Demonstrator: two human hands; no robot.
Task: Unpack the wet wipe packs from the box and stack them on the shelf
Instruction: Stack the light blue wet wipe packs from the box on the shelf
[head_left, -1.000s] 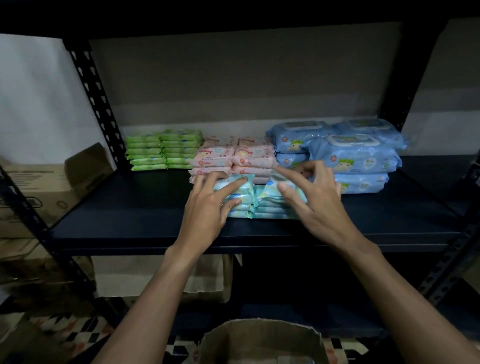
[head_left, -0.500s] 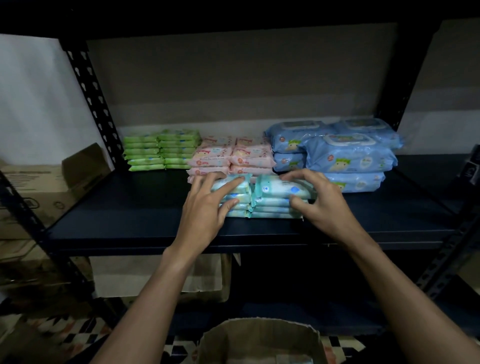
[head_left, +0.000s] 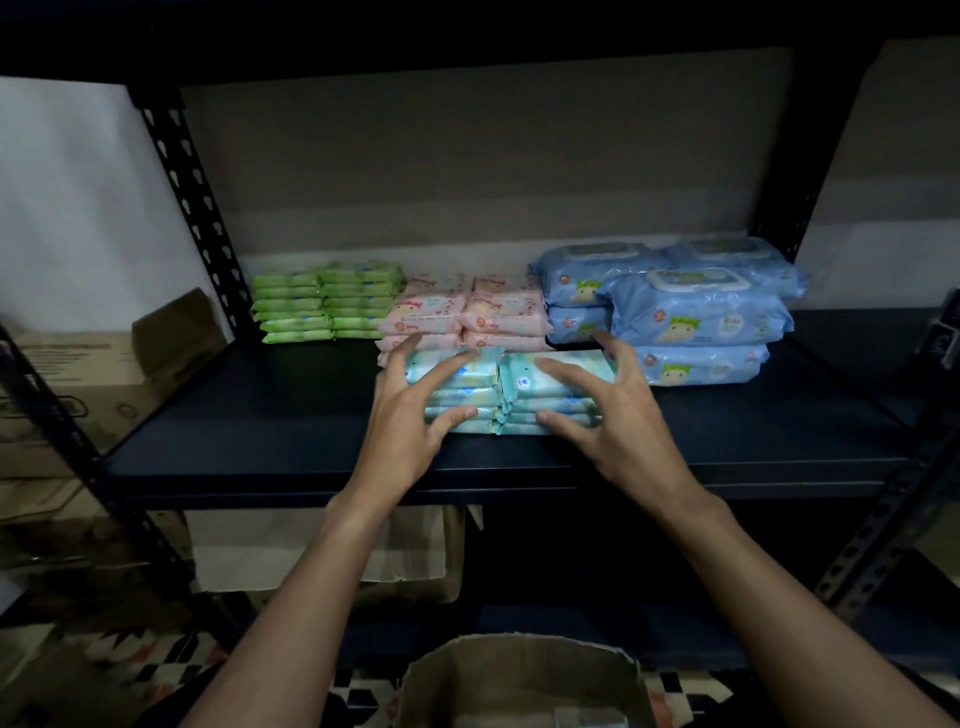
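Two side-by-side stacks of pale teal wet wipe packs (head_left: 501, 395) stand near the front of the dark shelf (head_left: 270, 431). My left hand (head_left: 410, 415) rests spread against the left stack, its fingers apart on the top and front. My right hand (head_left: 613, 410) lies spread on the right stack, fingers over its top and thumb at its front. Neither hand lifts a pack. Behind stand pink packs (head_left: 467, 312), green packs (head_left: 327, 301) and large blue packs (head_left: 691, 312). An open cardboard box (head_left: 519, 680) sits below, at the bottom edge; its contents are barely visible.
Black perforated shelf uprights (head_left: 192, 208) rise at the left and right. A cardboard carton (head_left: 109, 374) sits left of the shelving. More boxes (head_left: 410, 551) stand under the shelf. Bare shelf surface lies left of the teal stacks and in front of the blue packs.
My right hand set the top teal pack down on the right stack and now lies spread over it. My left hand stayed on the left stack. The view moved slightly closer.
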